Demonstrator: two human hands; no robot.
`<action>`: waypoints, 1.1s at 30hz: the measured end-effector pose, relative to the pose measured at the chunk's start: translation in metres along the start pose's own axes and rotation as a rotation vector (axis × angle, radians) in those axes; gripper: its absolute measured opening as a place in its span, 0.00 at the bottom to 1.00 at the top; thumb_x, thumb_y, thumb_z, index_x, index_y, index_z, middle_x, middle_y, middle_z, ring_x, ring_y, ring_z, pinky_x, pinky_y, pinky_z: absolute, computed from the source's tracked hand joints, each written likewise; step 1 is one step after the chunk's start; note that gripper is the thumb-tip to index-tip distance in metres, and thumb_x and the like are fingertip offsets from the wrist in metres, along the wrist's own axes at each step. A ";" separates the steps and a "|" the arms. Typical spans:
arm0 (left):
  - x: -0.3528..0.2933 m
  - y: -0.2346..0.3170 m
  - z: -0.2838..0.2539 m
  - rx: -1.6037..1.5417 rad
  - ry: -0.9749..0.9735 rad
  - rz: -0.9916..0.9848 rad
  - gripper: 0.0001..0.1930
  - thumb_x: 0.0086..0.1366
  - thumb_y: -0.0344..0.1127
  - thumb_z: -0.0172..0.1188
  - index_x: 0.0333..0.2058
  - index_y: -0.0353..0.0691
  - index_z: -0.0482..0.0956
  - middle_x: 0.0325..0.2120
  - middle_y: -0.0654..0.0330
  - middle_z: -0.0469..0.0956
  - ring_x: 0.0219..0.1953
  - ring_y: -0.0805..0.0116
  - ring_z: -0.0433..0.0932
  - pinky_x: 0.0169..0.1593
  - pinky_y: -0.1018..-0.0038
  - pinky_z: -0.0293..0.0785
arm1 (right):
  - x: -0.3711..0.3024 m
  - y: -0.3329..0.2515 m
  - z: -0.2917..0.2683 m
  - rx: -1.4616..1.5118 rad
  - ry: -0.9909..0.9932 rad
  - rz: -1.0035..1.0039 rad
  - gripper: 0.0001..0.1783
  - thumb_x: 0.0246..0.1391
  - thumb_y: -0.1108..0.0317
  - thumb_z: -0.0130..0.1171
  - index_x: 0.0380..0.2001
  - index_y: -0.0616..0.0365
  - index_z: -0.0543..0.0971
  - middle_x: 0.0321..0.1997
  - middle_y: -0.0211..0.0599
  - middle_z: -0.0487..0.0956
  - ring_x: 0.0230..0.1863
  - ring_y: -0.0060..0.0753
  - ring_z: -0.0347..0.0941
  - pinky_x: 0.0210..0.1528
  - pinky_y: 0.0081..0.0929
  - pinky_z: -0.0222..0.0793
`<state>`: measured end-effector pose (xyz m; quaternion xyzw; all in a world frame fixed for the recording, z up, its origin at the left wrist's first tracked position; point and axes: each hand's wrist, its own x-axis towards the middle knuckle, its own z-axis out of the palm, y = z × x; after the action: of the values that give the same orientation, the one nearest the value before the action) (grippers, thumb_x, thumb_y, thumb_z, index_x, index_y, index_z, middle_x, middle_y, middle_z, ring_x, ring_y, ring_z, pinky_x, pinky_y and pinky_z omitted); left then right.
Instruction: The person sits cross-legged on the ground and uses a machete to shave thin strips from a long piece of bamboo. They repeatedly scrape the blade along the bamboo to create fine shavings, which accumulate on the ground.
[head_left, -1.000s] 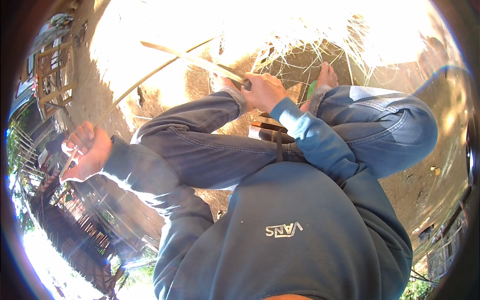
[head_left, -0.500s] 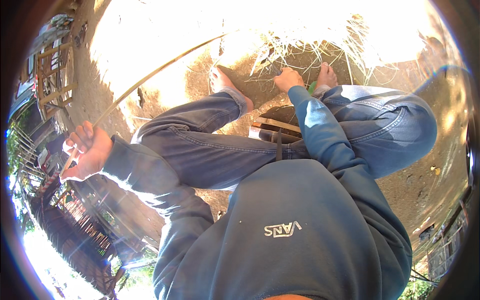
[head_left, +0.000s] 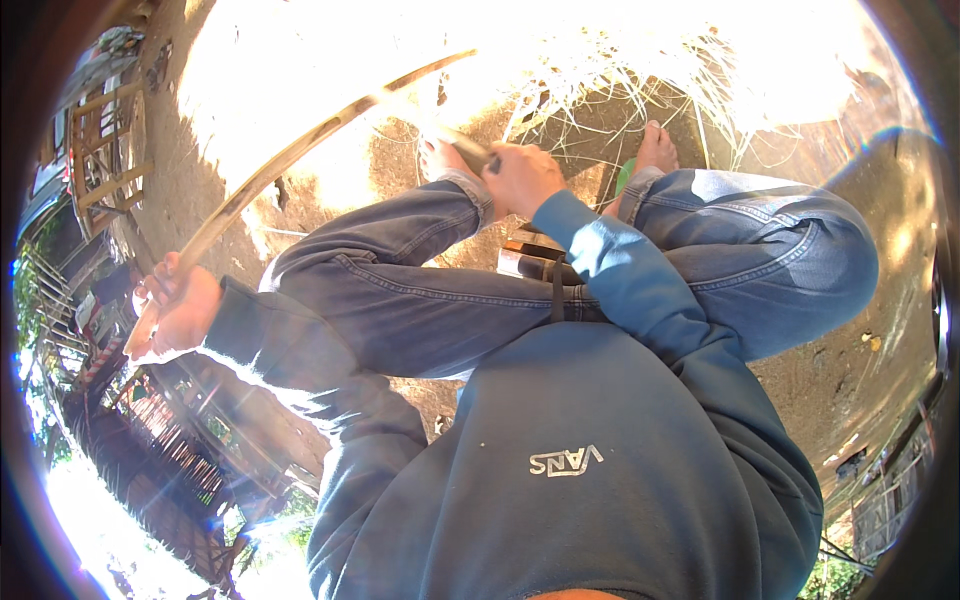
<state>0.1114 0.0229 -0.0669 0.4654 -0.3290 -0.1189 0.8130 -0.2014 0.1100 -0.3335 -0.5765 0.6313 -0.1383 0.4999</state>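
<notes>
My left hand (head_left: 178, 308) is wrapped round the lower end of a long, pale bamboo strip (head_left: 262, 178). The strip slants up and away to the right, its broad side showing, and its far end rises over the sunlit ground. My right hand (head_left: 524, 180) is closed in a fist in front of my shins, beside my left foot. From it a knife (head_left: 455, 138) points up and left, its blade smeared by motion. The blurred blade reaches across to the strip; whether they touch, I cannot tell.
Thin pale shavings (head_left: 640, 85) lie heaped beyond my right foot (head_left: 655, 148). A wooden piece with a dark strap (head_left: 530, 262) sits between my legs. Bamboo frames (head_left: 108, 155) stand at the far left, and a woven fence (head_left: 885, 510) at the lower right.
My right hand has moved left and nearer to me with the knife, from beside the shavings. The bamboo strip has turned so that its broader face shows; my left hand has shifted slightly.
</notes>
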 end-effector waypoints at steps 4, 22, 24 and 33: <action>0.004 0.011 -0.007 -0.129 -0.193 -0.217 0.32 0.44 0.69 0.50 0.15 0.40 0.66 0.10 0.63 0.55 0.16 0.67 0.56 0.28 0.67 0.56 | 0.001 0.012 -0.010 0.036 -0.014 0.115 0.19 0.51 0.55 0.54 0.44 0.52 0.79 0.39 0.46 0.81 0.43 0.45 0.78 0.49 0.38 0.72; 0.000 -0.004 -0.005 -0.189 -0.098 -0.097 0.18 0.41 0.50 0.61 0.15 0.41 0.68 0.09 0.62 0.60 0.16 0.66 0.60 0.30 0.67 0.59 | 0.012 0.033 -0.003 0.013 0.121 0.182 0.16 0.48 0.58 0.54 0.35 0.57 0.80 0.35 0.50 0.80 0.39 0.53 0.77 0.46 0.43 0.72; 0.018 -0.008 -0.016 -0.197 -0.117 -0.115 0.23 0.43 0.58 0.59 0.16 0.41 0.68 0.09 0.62 0.59 0.16 0.66 0.59 0.30 0.66 0.59 | 0.019 0.045 0.002 0.016 0.128 0.233 0.16 0.48 0.59 0.54 0.35 0.58 0.80 0.35 0.51 0.80 0.39 0.52 0.78 0.46 0.42 0.72; 0.072 -0.007 -0.058 -0.218 -0.298 -0.270 0.46 0.43 0.87 0.32 0.23 0.40 0.64 0.14 0.61 0.57 0.19 0.63 0.59 0.30 0.60 0.63 | 0.002 0.007 -0.002 0.084 -0.009 0.050 0.20 0.49 0.59 0.55 0.40 0.62 0.79 0.34 0.54 0.80 0.41 0.51 0.78 0.47 0.42 0.72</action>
<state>0.2042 0.0221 -0.0627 0.3920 -0.3654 -0.3290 0.7776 -0.2067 0.1093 -0.3390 -0.5399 0.6367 -0.1495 0.5299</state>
